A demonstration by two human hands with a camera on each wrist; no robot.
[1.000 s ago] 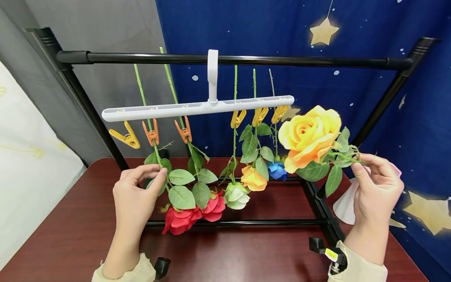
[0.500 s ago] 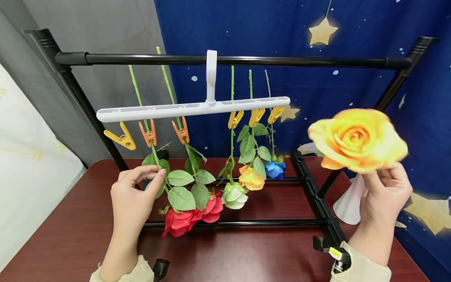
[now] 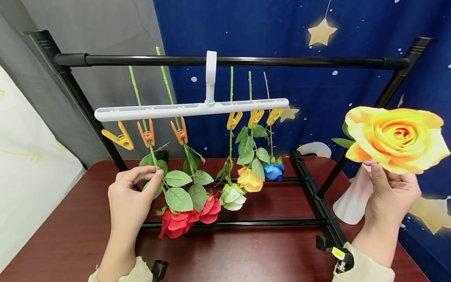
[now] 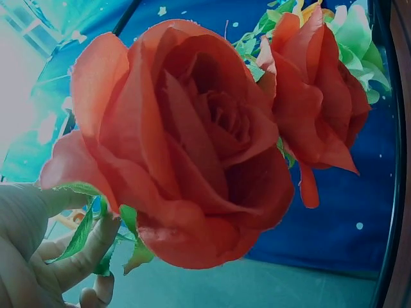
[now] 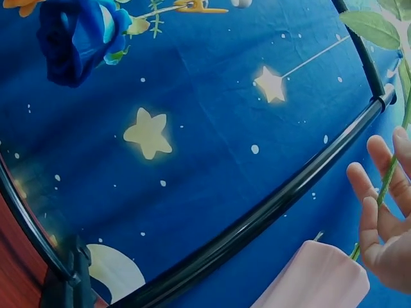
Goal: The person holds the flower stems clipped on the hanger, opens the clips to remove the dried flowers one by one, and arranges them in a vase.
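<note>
The right hand [image 3: 391, 192] pinches the stem of a yellow rose [image 3: 396, 137], held up right of the rack. The left hand [image 3: 132, 194] pinches a clipped red rose's stem [image 3: 155, 156] under the white clip hanger [image 3: 192, 109]. I judge it best to steady the hanger before clipping.

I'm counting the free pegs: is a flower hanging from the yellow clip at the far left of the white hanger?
No. The leftmost yellow clip on the white hanger hangs empty, with no stem in it.

Six clips [image 3: 181, 132] hang from one white hanger [image 3: 190, 110]: three orange-toned toward 9 o'clock, three yellow toward 3 o'clock. Six roses show: two red [image 3: 174, 224], two yellow [image 3: 398, 139], one white [image 3: 232, 197], one blue [image 3: 273, 171].
</note>
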